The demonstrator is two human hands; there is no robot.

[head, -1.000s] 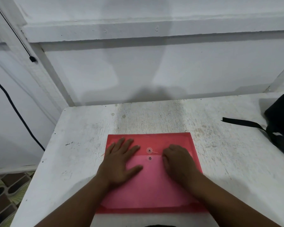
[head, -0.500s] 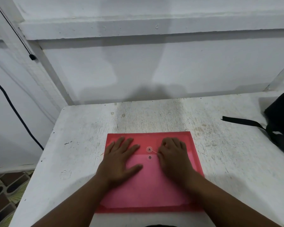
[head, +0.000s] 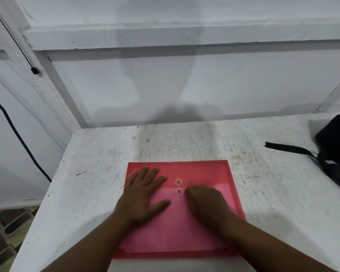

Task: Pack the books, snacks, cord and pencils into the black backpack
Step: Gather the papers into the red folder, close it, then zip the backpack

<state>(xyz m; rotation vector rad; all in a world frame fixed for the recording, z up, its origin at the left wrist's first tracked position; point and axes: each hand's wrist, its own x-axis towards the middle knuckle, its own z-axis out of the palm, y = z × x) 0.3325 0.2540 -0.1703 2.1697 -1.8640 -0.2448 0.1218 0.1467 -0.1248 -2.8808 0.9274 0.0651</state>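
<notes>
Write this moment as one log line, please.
left hand: flat on red envelope | right hand: pinching closure string | black backpack: table's right edge

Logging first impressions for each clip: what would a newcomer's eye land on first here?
A bright red plastic envelope lies flat near the front of the worn white table. The left hand presses it flat while the right hand pinches the thin closure string. A black backpack sits at the right edge.
</notes>
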